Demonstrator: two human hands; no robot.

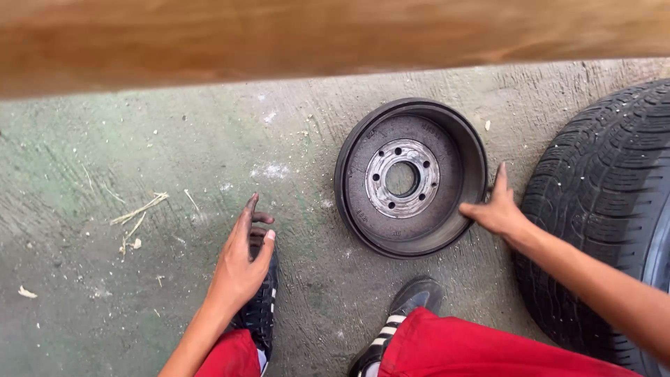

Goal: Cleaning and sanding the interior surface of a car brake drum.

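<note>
A dark round brake drum (410, 177) lies open side up on the concrete floor, its grey hub plate with bolt holes showing in the middle. My right hand (495, 208) rests on the drum's lower right rim, thumb raised and fingers on the edge. My left hand (241, 262) hovers open above my left shoe, to the left of the drum, fingers apart and holding nothing. Grime darkens its fingertips.
A black tyre (607, 209) lies at the right edge, close to the drum. My two black shoes with white stripes (401, 314) and red trousers (474, 349) fill the bottom. A blurred wooden board (314, 35) crosses the top. Dry straw bits (139, 213) lie at left.
</note>
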